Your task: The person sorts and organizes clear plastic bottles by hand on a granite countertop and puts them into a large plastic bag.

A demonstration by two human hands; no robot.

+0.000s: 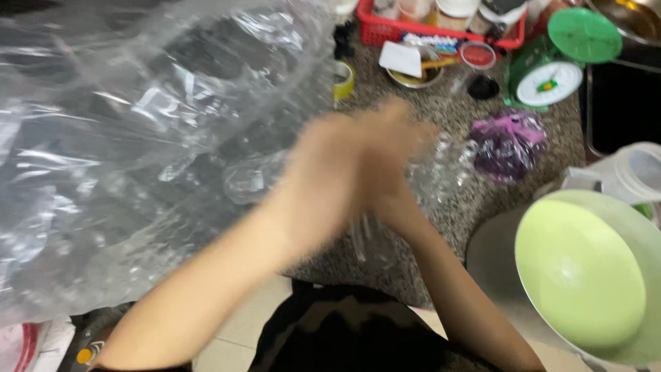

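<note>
A big clear plastic bag (124, 138) full of clear plastic items fills the left half of the view. My left hand (330, 165) and my right hand (392, 148) are pressed together at the centre, blurred by motion, over a speckled stone counter (447, 117). They seem to grip the gathered neck of clear plastic (441, 165) that trails to the right and below them. The fingers cannot be made out one by one.
A pale green bowl (585, 275) sits at the lower right beside a white jug (633, 176). A purple plastic bag (506, 145), a green kitchen scale (551, 65), a red basket (441, 31) and small tins lie farther back.
</note>
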